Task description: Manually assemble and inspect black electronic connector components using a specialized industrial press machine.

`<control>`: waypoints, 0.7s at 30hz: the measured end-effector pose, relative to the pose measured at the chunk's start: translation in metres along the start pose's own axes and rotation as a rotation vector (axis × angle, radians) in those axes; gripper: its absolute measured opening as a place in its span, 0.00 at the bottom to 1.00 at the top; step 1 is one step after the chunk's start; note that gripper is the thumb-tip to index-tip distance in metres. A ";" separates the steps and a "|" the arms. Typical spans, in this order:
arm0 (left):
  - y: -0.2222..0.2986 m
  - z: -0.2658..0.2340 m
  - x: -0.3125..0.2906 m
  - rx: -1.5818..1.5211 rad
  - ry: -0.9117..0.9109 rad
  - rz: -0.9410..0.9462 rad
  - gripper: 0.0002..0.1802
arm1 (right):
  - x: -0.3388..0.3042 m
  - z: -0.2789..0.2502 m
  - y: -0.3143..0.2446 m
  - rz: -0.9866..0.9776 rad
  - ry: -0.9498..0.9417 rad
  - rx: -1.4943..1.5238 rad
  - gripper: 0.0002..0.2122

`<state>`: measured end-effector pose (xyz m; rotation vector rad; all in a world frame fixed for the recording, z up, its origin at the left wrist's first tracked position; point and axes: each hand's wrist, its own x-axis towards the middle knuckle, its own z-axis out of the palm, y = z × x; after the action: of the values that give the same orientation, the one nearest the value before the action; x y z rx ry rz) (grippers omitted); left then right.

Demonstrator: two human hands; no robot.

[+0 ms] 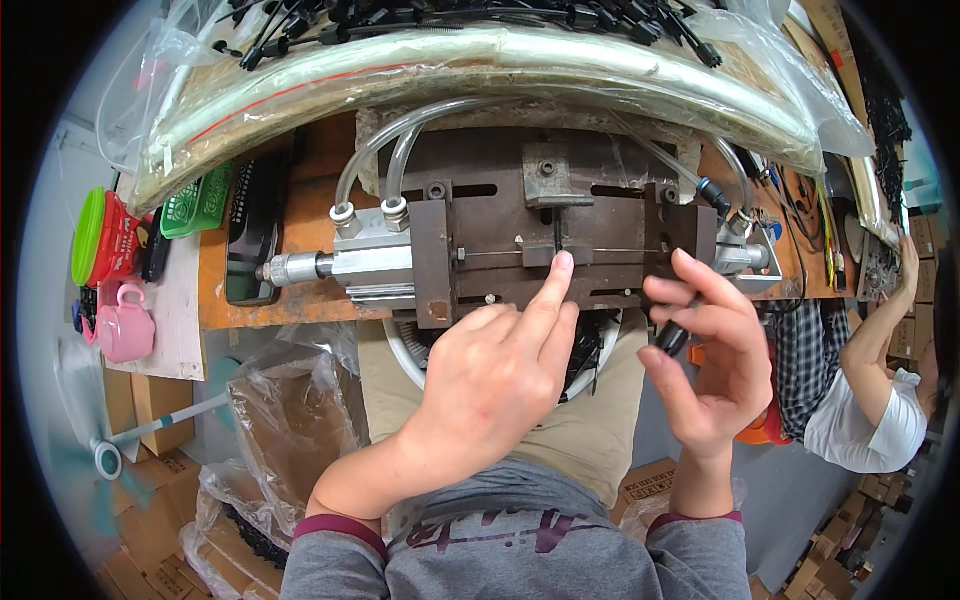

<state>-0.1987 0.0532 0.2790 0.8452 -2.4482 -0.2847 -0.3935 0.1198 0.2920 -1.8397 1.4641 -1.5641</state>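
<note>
In front of me sits a dark metal fixture point(490, 190) with a silver pneumatic cylinder point(372, 262) on its left end. A thin wire-like rod runs across it through a small dark block point(540, 256) in the middle. My left hand point(500, 370) reaches over with its index finger stretched out, the fingertip on or just above that block's right part; its thumb is hidden. To the right, my right hand point(715, 350) holds a small black cylindrical part point(672, 338) between curled fingers and thumb, near the fixture's right end.
Clear hoses point(385, 150) arch over the fixture. Behind it, a plastic-covered ledge point(480, 60) bears a heap of black cable-like parts point(600, 18). Green basket point(197, 205) and pink cup point(127, 325) stand left. A fan point(107, 460) is lower left; another person point(870, 410) sits right.
</note>
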 end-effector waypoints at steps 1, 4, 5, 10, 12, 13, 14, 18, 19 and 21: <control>0.001 -0.001 -0.001 0.005 -0.019 -0.006 0.16 | 0.004 -0.001 -0.005 -0.020 -0.036 -0.090 0.18; 0.000 -0.016 0.005 -0.048 -0.072 -0.016 0.15 | 0.006 0.003 -0.013 -0.072 -0.097 -0.335 0.16; -0.001 -0.024 0.009 -0.080 -0.092 -0.016 0.15 | 0.004 0.005 -0.014 -0.032 -0.098 -0.327 0.15; -0.030 -0.053 0.065 -0.021 0.316 0.183 0.15 | -0.009 0.017 -0.005 -0.052 -0.209 -0.432 0.14; -0.038 -0.066 0.100 0.113 0.412 0.248 0.13 | -0.013 0.026 0.003 -0.081 -0.254 -0.495 0.12; -0.037 -0.077 0.115 0.179 0.444 0.271 0.11 | -0.012 0.029 0.001 -0.102 -0.275 -0.512 0.11; -0.042 -0.078 0.125 0.228 0.453 0.294 0.09 | -0.010 0.033 0.000 -0.125 -0.300 -0.526 0.10; -0.077 -0.069 0.161 0.398 0.290 0.221 0.07 | 0.000 0.044 -0.002 -0.170 -0.316 -0.624 0.13; -0.075 -0.069 0.169 0.384 0.167 0.121 0.06 | 0.001 0.043 -0.002 -0.161 -0.328 -0.641 0.13; -0.069 -0.072 0.177 0.352 -0.021 -0.048 0.05 | 0.003 0.042 -0.003 -0.149 -0.354 -0.669 0.12</control>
<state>-0.2419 -0.1126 0.3882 1.0514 -2.5392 0.1269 -0.3556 0.1033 0.2816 -2.4717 1.8353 -0.7608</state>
